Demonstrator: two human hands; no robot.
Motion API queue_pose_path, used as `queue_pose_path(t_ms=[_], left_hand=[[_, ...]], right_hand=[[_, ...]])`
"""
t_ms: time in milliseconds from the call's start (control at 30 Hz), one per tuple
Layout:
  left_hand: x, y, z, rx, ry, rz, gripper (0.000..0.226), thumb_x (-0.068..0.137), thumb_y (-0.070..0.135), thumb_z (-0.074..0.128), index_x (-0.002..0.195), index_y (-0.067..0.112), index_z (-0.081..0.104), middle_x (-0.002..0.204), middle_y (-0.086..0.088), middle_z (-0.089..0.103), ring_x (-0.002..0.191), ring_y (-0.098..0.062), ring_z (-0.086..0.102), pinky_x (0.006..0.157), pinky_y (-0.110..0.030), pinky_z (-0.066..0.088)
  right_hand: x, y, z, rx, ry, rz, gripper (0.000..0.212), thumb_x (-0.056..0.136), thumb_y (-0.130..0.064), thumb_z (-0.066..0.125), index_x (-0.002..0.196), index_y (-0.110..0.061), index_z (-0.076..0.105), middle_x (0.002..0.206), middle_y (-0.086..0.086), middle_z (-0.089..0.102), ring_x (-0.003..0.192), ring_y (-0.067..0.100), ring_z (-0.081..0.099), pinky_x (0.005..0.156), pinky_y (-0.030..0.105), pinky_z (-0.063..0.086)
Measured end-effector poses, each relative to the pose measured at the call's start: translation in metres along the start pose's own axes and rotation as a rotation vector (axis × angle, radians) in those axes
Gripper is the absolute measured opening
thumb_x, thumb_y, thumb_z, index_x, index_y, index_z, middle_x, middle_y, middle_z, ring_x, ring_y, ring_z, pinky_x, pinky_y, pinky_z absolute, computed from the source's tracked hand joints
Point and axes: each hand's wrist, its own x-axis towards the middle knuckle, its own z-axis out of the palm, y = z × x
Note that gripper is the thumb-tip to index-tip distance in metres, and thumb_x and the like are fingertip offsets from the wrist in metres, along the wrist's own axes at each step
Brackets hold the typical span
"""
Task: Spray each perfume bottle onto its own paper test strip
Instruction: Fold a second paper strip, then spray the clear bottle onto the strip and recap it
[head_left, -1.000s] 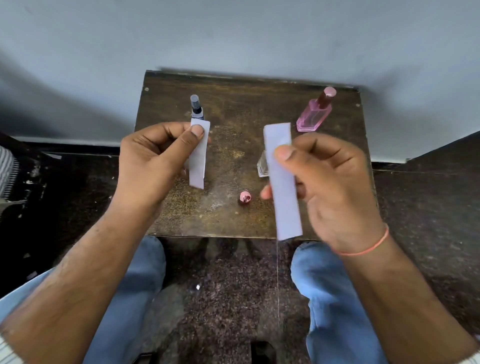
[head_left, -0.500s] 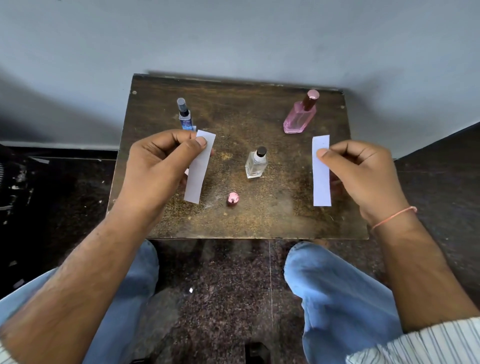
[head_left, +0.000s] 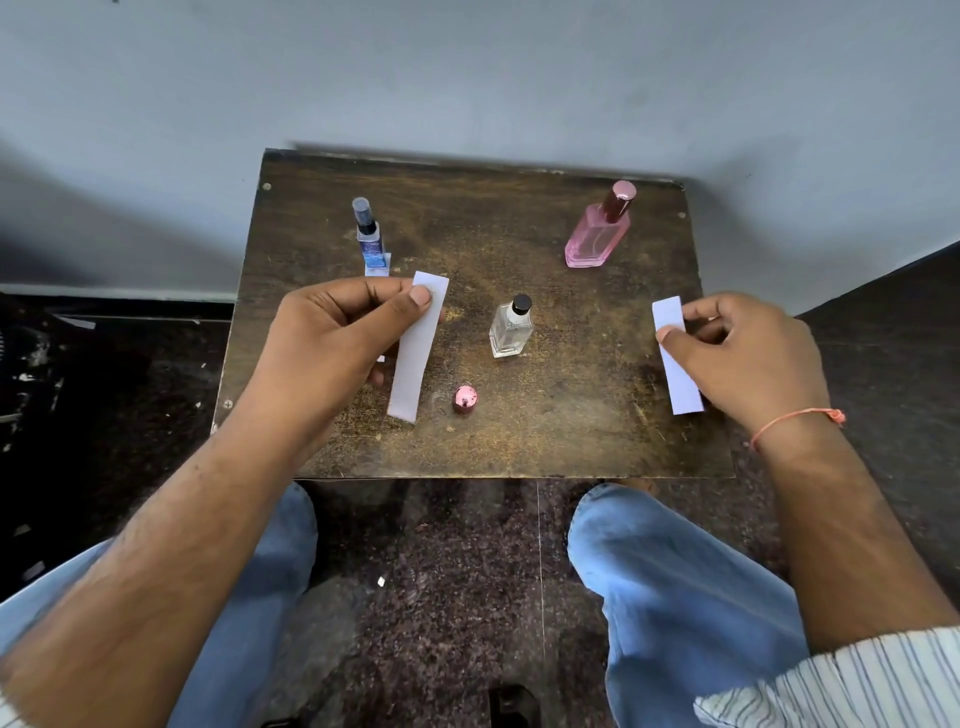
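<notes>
Three perfume bottles stand on a small dark wooden table (head_left: 571, 415): a slim blue bottle (head_left: 368, 238) at the back left, a pink bottle (head_left: 598, 230) at the back right, and a clear uncapped bottle (head_left: 511, 328) in the middle. My left hand (head_left: 332, 343) pinches a white paper strip (head_left: 418, 353) by its top, above the table's left half. My right hand (head_left: 748, 353) holds a second strip (head_left: 675, 358) low over the table's right edge. Another strip (head_left: 378, 264) lies by the blue bottle, mostly hidden behind my left hand.
A small pink cap (head_left: 464, 399) lies on the table near the front, between the left strip and the clear bottle. The table stands against a grey wall (head_left: 467, 78). My knees in blue jeans (head_left: 675, 597) sit below the front edge, over a dark speckled floor (head_left: 436, 571).
My right hand has carried its strip from the middle out to the table's right side and down toward the surface, uncovering the clear bottle. My left hand keeps its strip in about the same place.
</notes>
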Motion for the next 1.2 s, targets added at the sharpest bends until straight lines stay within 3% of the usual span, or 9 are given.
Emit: queue_pose_path(t_ms=[167, 333, 467, 567, 733, 933, 1000, 1133, 1200], left_hand=[[0.001, -0.002, -0.002, 0.008, -0.034, -0.028, 0.016, 0.101, 0.022, 0.073, 0.11, 0.015, 0.084, 0.106, -0.011, 0.084, 0.085, -0.021, 0.068, 0.053, -0.018, 0.052], [0.002, -0.004, -0.005, -0.001, -0.06, -0.043, 0.02, 0.102, 0.015, 0.072, 0.119, 0.015, 0.081, 0.107, -0.009, 0.085, 0.088, -0.022, 0.068, 0.058, -0.019, 0.058], [0.003, -0.005, -0.008, 0.034, -0.08, -0.039, 0.028, 0.103, 0.014, 0.07, 0.13, 0.017, 0.077, 0.108, 0.0, 0.085, 0.083, -0.009, 0.072, 0.063, -0.02, 0.06], [0.003, -0.006, -0.01, 0.035, -0.09, -0.039, 0.031, 0.103, 0.013, 0.07, 0.133, 0.017, 0.075, 0.109, 0.002, 0.085, 0.083, -0.006, 0.073, 0.065, -0.02, 0.061], [0.003, -0.007, -0.01, -0.005, -0.093, -0.055, 0.031, 0.101, 0.008, 0.071, 0.131, 0.015, 0.076, 0.105, 0.0, 0.086, 0.084, -0.009, 0.075, 0.069, -0.021, 0.064], [0.002, -0.006, -0.006, -0.042, -0.137, -0.071, 0.031, 0.099, 0.004, 0.072, 0.121, 0.025, 0.076, 0.1, 0.003, 0.086, 0.082, -0.005, 0.077, 0.069, -0.019, 0.065], [0.001, -0.005, -0.007, -0.037, -0.139, -0.063, 0.031, 0.099, 0.003, 0.072, 0.119, 0.026, 0.076, 0.101, 0.003, 0.086, 0.083, -0.005, 0.077, 0.069, -0.02, 0.065], [0.0, -0.005, -0.01, -0.03, -0.128, -0.053, 0.032, 0.099, 0.003, 0.072, 0.126, 0.02, 0.076, 0.104, 0.002, 0.086, 0.088, -0.006, 0.078, 0.067, -0.019, 0.064], [0.001, -0.006, -0.009, -0.029, -0.126, -0.052, 0.033, 0.099, 0.004, 0.072, 0.128, 0.019, 0.075, 0.104, 0.001, 0.086, 0.088, -0.006, 0.078, 0.066, -0.019, 0.063]], right_hand=[[-0.002, -0.006, 0.0, -0.087, 0.006, 0.014, 0.041, 0.095, -0.054, 0.074, 0.126, -0.027, 0.073, 0.091, -0.008, 0.068, 0.091, 0.022, 0.062, 0.082, 0.036, 0.048], [-0.007, -0.011, 0.001, -0.179, 0.069, -0.044, 0.043, 0.098, -0.054, 0.068, 0.123, -0.02, 0.074, 0.1, 0.002, 0.072, 0.102, 0.032, 0.068, 0.087, 0.041, 0.05], [-0.013, -0.023, 0.004, -0.016, 0.17, -0.219, 0.037, 0.097, -0.041, 0.075, 0.127, -0.019, 0.074, 0.106, 0.004, 0.068, 0.098, 0.027, 0.066, 0.084, 0.035, 0.049], [-0.028, -0.045, 0.018, 0.339, 0.055, -0.409, 0.038, 0.094, -0.028, 0.084, 0.13, -0.022, 0.072, 0.105, 0.001, 0.068, 0.086, 0.017, 0.067, 0.072, 0.034, 0.058], [-0.043, -0.067, 0.048, 0.45, -0.188, -0.51, 0.063, 0.091, -0.028, 0.087, 0.148, -0.027, 0.063, 0.134, -0.012, 0.068, 0.109, 0.013, 0.07, 0.065, 0.029, 0.063], [-0.038, -0.075, 0.07, 0.491, -0.174, -0.401, 0.042, 0.092, -0.029, 0.088, 0.132, -0.029, 0.075, 0.104, -0.006, 0.079, 0.084, 0.01, 0.07, 0.068, 0.016, 0.051], [-0.034, -0.075, 0.072, 0.535, -0.181, -0.346, 0.036, 0.091, -0.031, 0.088, 0.126, -0.028, 0.078, 0.099, -0.003, 0.079, 0.078, 0.007, 0.067, 0.07, 0.021, 0.052], [-0.034, -0.079, 0.072, 0.77, -0.301, -0.273, 0.028, 0.099, -0.018, 0.079, 0.126, -0.023, 0.075, 0.106, 0.011, 0.077, 0.094, 0.024, 0.073, 0.091, 0.048, 0.064], [-0.037, -0.087, 0.069, 1.035, -0.43, -0.153, 0.025, 0.105, -0.01, 0.069, 0.129, -0.017, 0.07, 0.106, 0.008, 0.073, 0.094, 0.026, 0.078, 0.084, 0.048, 0.066]])
